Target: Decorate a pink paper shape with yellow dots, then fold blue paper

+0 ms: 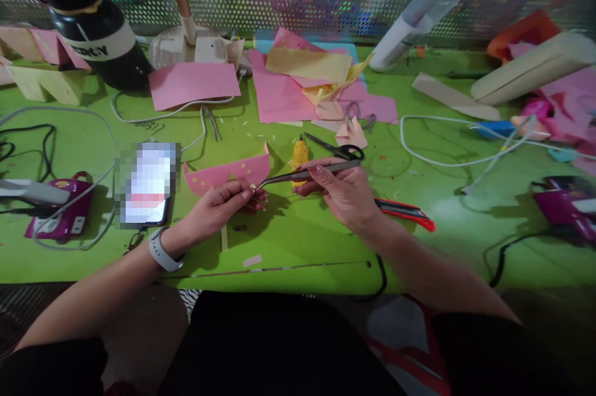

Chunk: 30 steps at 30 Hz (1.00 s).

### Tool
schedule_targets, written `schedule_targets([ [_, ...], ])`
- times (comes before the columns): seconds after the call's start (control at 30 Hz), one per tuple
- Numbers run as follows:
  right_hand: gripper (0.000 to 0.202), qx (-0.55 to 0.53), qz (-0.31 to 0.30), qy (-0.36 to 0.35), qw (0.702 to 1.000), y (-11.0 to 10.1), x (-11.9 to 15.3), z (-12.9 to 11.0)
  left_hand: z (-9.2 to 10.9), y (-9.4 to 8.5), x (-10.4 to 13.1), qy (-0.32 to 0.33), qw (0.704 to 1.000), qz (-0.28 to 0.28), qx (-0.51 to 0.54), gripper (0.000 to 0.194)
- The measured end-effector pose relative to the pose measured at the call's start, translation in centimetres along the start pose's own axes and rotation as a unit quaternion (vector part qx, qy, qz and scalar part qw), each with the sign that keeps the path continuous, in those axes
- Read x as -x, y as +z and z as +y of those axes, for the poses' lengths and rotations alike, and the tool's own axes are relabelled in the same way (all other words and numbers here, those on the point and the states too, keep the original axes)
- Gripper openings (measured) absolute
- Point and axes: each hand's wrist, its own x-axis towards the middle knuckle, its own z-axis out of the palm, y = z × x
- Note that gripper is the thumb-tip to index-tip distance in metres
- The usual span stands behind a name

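My right hand (342, 188) is closed around metal tweezers (307, 171), which point left toward my other hand. At their tip is a tiny pale yellow piece (252, 187), touching the fingertips of my left hand (233, 197). Those left fingers are pinched together on the small piece. Just behind them lies a folded pink paper strip (228, 172) dotted with little yellow bits. A yellow bottle-like object (300, 153) lies beyond my right fingers and is partly hidden by them. Black-handled scissors (338, 149) rest behind the tweezers, and a red and black utility knife (407, 213) lies by my right wrist.
A phone (148, 185) lies left of my left hand. Pink and yellow paper sheets (279, 89), a black bottle (100, 36) and a fan (186, 23) stand toward the back. White cables (433, 163) and purple power boxes (69, 207) occupy both sides of the green table (298, 253).
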Motion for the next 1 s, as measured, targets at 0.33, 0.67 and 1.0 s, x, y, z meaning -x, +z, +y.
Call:
schedule_targets([
  [0.33,0.027,-0.009,-0.001,-0.006,1.0,-0.01,0.04,0.08,-0.05,0.13,0.08,-0.001,1.0,-0.009,-0.009,0.023],
  [0.67,0.023,-0.01,-0.009,-0.001,1.0,-0.25,0.07,0.23,0.06,0.22,0.14,-0.013,1.0,-0.01,-0.016,0.023],
  [1.0,0.024,-0.014,-0.003,0.012,1.0,0.02,0.09,0.17,0.04,0.32,0.12,-0.016,1.0,-0.014,-0.01,0.024],
])
